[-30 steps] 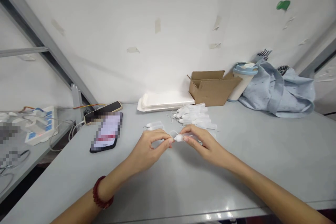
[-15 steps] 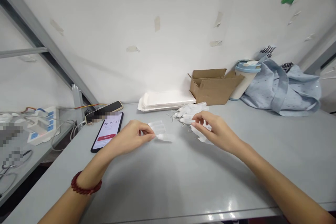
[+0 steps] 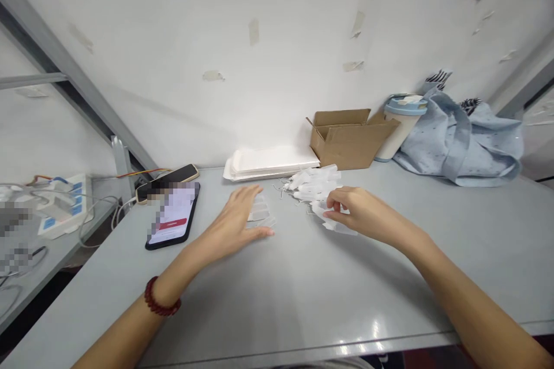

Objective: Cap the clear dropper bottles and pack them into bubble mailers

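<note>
My left hand (image 3: 236, 222) is spread over a small row of translucent white sleeves (image 3: 258, 211), its thumb apart from the fingers on the near side. These sleeves lie side by side on the grey table. To the right is a loose heap of similar sleeves (image 3: 314, 181), several with thin white string-like ends pointing left. My right hand (image 3: 357, 210) is at the heap's near right edge, thumb and forefinger curled close together against the sleeves there. What lies between those fingertips is hard to make out.
A stack of flat white packets (image 3: 272, 161) and an open cardboard box (image 3: 350, 147) stand against the wall. A tumbler (image 3: 400, 127) and a blue cloth bag (image 3: 463, 144) are at right. Two phones, one a lit phone (image 3: 175, 216), and a power strip (image 3: 69, 207) are at left.
My left hand has let go of a sleeve and opened over the row, its thumb swinging outward. My right hand has shifted slightly right and nearer along the heap.
</note>
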Available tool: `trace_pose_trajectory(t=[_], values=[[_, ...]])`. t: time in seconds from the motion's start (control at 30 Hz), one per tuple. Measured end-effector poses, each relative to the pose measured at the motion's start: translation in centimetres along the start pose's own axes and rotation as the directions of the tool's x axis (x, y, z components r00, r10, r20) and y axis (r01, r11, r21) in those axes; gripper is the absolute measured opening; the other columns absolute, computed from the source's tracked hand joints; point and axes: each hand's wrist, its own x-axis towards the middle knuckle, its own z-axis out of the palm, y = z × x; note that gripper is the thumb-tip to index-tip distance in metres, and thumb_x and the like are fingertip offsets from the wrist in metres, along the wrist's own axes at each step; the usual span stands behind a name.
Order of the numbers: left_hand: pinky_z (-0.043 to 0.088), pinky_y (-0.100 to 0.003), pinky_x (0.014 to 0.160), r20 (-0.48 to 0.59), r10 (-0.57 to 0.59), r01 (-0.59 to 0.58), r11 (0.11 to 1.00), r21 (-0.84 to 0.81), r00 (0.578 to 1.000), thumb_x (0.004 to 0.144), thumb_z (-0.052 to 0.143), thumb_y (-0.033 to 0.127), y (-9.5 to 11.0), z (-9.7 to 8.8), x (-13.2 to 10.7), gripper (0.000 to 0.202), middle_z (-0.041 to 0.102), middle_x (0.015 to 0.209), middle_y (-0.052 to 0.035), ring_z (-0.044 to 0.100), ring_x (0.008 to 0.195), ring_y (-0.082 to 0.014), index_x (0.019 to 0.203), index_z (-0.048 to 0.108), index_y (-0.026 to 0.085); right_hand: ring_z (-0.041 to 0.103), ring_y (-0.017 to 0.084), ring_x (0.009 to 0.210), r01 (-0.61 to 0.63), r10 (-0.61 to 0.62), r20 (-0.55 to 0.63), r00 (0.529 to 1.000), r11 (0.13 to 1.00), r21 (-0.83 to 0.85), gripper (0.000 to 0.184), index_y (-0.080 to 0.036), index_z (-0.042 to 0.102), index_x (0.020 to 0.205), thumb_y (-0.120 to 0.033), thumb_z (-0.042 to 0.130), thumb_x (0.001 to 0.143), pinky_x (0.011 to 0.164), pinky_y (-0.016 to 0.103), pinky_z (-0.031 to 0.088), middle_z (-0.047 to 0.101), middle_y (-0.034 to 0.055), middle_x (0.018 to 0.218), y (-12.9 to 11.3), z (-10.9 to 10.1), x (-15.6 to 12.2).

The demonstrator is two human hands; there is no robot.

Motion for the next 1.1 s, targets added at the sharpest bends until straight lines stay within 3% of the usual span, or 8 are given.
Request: trace_pose_trajectory(t=[0.1, 0.27, 0.43, 0.57, 0.7, 0.83, 0.97, 1.1], values=[[0.025, -0.051, 0.107, 0.088, 0.025, -0.027, 0.999, 0.025, 0.996, 0.076, 0.059, 0.054, -0.5, 1.4, 0.0, 0.083, 0.025, 0.149, -0.0153, 0.015, 0.138, -0.0355, 0.142, 0.024, 0.019, 0.057, 0.019, 0.065, -0.018, 0.018, -0.007, 1.0, 0.998, -0.066, 0.015, -0.02, 0.059, 0.073, -0.029, 0.054, 0.084, 0.052, 0.027, 0.036, 0.062, 0.005, 0.074, -0.5, 0.3, 0.1], [0.032, -0.047, 0.104, 0.105, 0.065, -0.065, 0.998, 0.004, 0.992, 0.082, 0.054, 0.049, -1.4, 1.2, 0.5, 0.062, 0.041, 0.141, -0.0131, 0.033, 0.131, -0.0311, 0.134, 0.039, 0.02, 0.057, 0.021, 0.069, 0.022, -0.023, -0.012, 1.0, 0.991, -0.131, 0.012, -0.019, 0.059, 0.078, -0.029, 0.055, 0.084, 0.052, 0.027, 0.036, 0.062, 0.0065, 0.076, -0.9, 1.0, 0.2], [0.032, -0.046, 0.105, 0.116, 0.023, -0.024, 1.0, 0.007, 0.993, 0.08, 0.054, 0.051, -2.0, 1.0, 0.8, 0.064, 0.038, 0.144, -0.0124, 0.034, 0.132, -0.03, 0.134, 0.041, 0.02, 0.059, 0.024, 0.071, -0.005, 0.014, 0.035, 0.999, 0.97, -0.242, 0.018, -0.018, 0.059, 0.091, -0.034, 0.055, 0.085, 0.052, 0.028, 0.035, 0.063, 0.0085, 0.078, -1.1, 1.6, 0.3], [0.031, -0.044, 0.107, 0.119, 0.027, -0.029, 0.999, 0.016, 0.993, 0.079, 0.055, 0.053, -2.5, 1.1, 0.8, 0.066, 0.035, 0.145, -0.013, 0.032, 0.133, -0.0287, 0.134, 0.041, 0.019, 0.061, 0.025, 0.075, -0.019, 0.035, 0.063, 0.997, 0.971, -0.239, 0.022, -0.017, 0.057, 0.103, -0.026, 0.055, 0.083, 0.056, 0.028, 0.037, 0.065, 0.0092, 0.08, -1.3, 1.8, 0.3], [0.029, -0.046, 0.108, 0.103, 0.03, -0.033, 0.999, 0.024, 0.994, 0.078, 0.058, 0.053, -2.3, 0.9, 0.6, 0.068, 0.034, 0.146, -0.0132, 0.03, 0.134, -0.0294, 0.134, 0.041, 0.019, 0.06, 0.023, 0.077, -0.011, 0.009, -0.015, 1.0, 0.993, -0.119, 0.019, -0.018, 0.059, 0.1, -0.027, 0.048, 0.087, 0.06, 0.029, 0.039, 0.065, 0.0082, 0.085, -1.1, 1.3, 0.2], [0.036, -0.043, 0.103, 0.039, 0.071, -0.07, 0.997, -0.041, 0.997, 0.084, 0.053, 0.047, -0.4, 0.7, 0.2, 0.057, 0.037, 0.144, -0.0109, 0.035, 0.131, -0.0275, 0.134, 0.041, 0.021, 0.057, 0.017, 0.073, 0.062, -0.047, -0.092, 0.995, 0.984, 0.168, 0.022, -0.02, 0.06, 0.098, -0.034, 0.046, 0.09, 0.06, 0.026, 0.04, 0.065, 0.0043, 0.086, -1.5, 0.7, 0.1], [0.052, -0.03, 0.077, 0.014, 0.099, -0.096, 0.983, -0.159, 0.995, 0.087, 0.051, 0.038, 1.8, 0.7, -0.3, 0.039, 0.055, 0.128, -0.008, 0.052, 0.114, -0.0238, 0.122, 0.052, 0.021, 0.054, 0.014, 0.068, 0.12, -0.064, -0.148, 0.987, 0.904, 0.409, 0.025, -0.02, 0.061, 0.101, -0.038, 0.047, 0.09, 0.058, 0.025, 0.04, 0.065, 0.0024, 0.086, -2.3, 0.8, 0.0], [0.047, -0.021, 0.056, -0.051, 0.089, -0.098, 0.972, -0.213, 0.995, 0.087, 0.05, 0.029, 2.7, 0.7, -0.4, 0.024, 0.065, 0.105, -0.0058, 0.058, 0.096, -0.0197, 0.107, 0.06, 0.019, 0.054, 0.013, 0.067, 0.135, -0.06, -0.173, 0.983, 0.873, 0.469, 0.026, -0.021, 0.063, 0.102, -0.039, 0.05, 0.088, 0.056, 0.025, 0.041, 0.066, 0.0032, 0.092, -2.6, 1.1, -0.1]])
